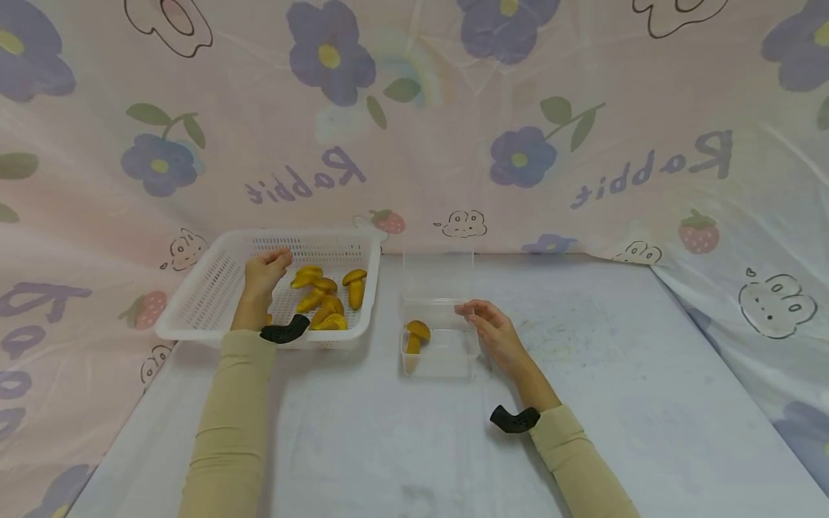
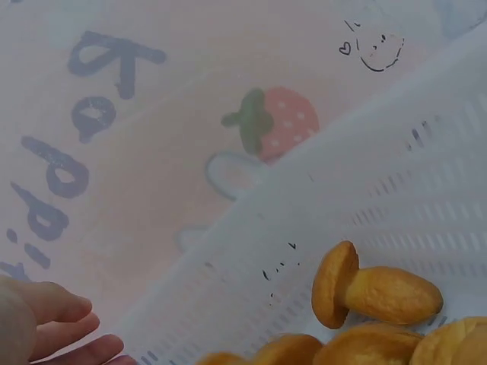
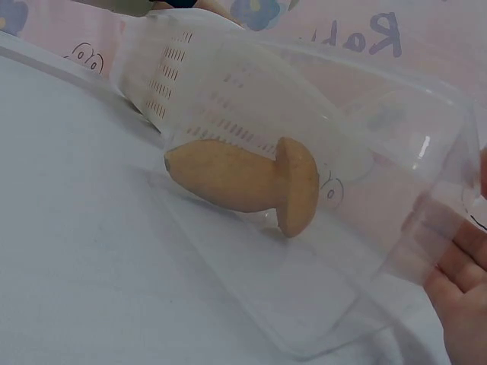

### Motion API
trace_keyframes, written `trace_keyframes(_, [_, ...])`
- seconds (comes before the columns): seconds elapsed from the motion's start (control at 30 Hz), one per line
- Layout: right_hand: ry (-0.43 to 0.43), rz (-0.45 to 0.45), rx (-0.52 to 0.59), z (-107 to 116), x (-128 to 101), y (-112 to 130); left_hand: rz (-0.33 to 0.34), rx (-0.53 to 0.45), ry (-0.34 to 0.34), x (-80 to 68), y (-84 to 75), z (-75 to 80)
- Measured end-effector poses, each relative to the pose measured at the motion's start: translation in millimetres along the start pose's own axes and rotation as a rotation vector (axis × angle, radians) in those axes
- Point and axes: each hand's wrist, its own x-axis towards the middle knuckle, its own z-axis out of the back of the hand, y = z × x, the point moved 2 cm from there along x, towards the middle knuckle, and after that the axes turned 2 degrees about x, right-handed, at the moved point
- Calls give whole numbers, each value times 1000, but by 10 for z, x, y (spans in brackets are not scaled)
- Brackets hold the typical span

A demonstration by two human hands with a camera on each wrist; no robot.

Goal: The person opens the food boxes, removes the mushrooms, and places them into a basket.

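Note:
My left hand is over the left side of a white perforated basket. Its fingers are loosely bent, with nothing seen between them. Several yellow-brown mushrooms lie in the basket, mostly toward its right. A clear plastic box stands to the right of the basket, its transparent lid raised at the back. One mushroom lies inside the box, at its left side. My right hand holds the box by its right side near the back corner; the wall partly veils the fingers.
A white cloth covers the table. Behind it hangs a pink printed curtain with flowers and rabbits, wrapping round both sides. Each wrist wears a black band piece.

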Motion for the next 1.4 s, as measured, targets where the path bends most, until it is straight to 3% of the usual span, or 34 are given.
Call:
trace_keyframes(0.13, [-7, 2, -5, 0, -1, 6, 9, -9, 9, 9, 10, -12])
trace_keyframes(0.3, [0, -3, -7, 1, 0, 1, 16, -96, 29, -2, -15, -1])
trace_keyframes(0.57, [9, 0, 3, -7, -12, 18, -63, -325, 107, -131, -121, 22])
trace_keyframes(0.63, [9, 2, 1, -5, -13, 20, -78, -343, 113, -166, -162, 20])
trace_keyframes(0.93, [9, -7, -6, -8, -9, 25, -142, -176, 114, -374, -351, -51])
trace_keyframes(1.4, [-5, -24, -6, 3, -10, 18, -277, -101, 219, -694, -494, -285])
